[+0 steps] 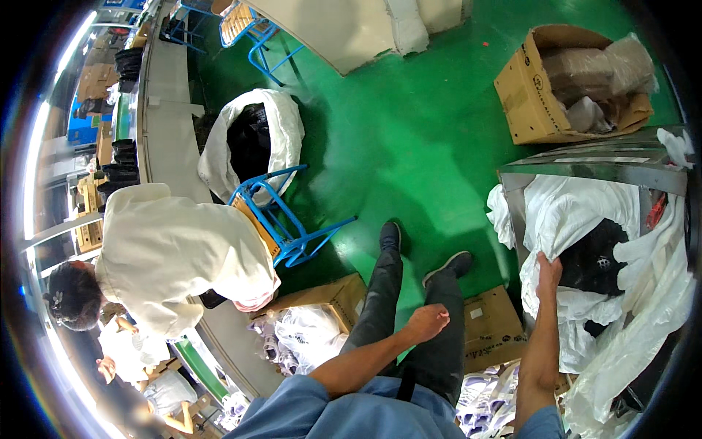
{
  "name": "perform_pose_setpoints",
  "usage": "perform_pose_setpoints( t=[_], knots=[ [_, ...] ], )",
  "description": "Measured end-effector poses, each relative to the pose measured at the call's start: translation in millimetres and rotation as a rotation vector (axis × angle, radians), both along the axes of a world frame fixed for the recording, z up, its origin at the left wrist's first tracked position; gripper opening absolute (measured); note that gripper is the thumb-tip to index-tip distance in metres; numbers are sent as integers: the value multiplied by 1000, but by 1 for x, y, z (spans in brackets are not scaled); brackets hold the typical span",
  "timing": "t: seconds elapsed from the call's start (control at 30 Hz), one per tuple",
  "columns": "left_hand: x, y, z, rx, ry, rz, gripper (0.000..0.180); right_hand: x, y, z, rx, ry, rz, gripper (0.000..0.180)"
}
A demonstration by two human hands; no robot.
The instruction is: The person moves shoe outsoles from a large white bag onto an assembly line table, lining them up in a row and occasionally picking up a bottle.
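Note:
I am seated, my dark-trousered legs stretched over the green floor. My right hand point(548, 274) reaches to the right and grips the edge of a white sack point(578, 212) that lines a metal bin point(585, 162). Black items point(603, 257) lie inside that sack. My left hand point(428, 322) hovers above my knee with fingers curled in and nothing in it.
A person in a cream jacket point(175, 256) bends over a conveyor table point(168, 110) at left. A blue chair point(281, 219) and another white sack of black items point(252, 139) stand nearby. Cardboard boxes point(490, 329) point(541, 88) sit on the floor.

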State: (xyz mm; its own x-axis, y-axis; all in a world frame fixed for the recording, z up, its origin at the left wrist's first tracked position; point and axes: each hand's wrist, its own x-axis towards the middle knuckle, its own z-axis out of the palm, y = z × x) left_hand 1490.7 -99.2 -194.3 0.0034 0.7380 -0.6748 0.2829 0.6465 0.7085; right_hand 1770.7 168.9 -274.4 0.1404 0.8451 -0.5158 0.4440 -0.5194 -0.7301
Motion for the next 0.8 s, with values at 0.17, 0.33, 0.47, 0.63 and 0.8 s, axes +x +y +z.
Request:
perform_pose_setpoints(
  t=[0.17,0.33,0.47,0.63,0.8],
  knots=[
    [-18,-3,6,-79,25,-22,30,-7,-20,5,-112,57,-144,55],
    [-22,-5,6,-99,-16,10,30,4,-27,-2,-37,9,-199,60],
    [-40,-13,12,-152,26,92,19,-37,-22,11,-193,-248,-33,63],
    [-33,-16,-5,-54,-113,55,23,-4,-21,10,-60,-387,87,55],
    [15,73,9,-6,-137,-88,39,-17,-22,19,-78,-432,207,60]
  ],
)
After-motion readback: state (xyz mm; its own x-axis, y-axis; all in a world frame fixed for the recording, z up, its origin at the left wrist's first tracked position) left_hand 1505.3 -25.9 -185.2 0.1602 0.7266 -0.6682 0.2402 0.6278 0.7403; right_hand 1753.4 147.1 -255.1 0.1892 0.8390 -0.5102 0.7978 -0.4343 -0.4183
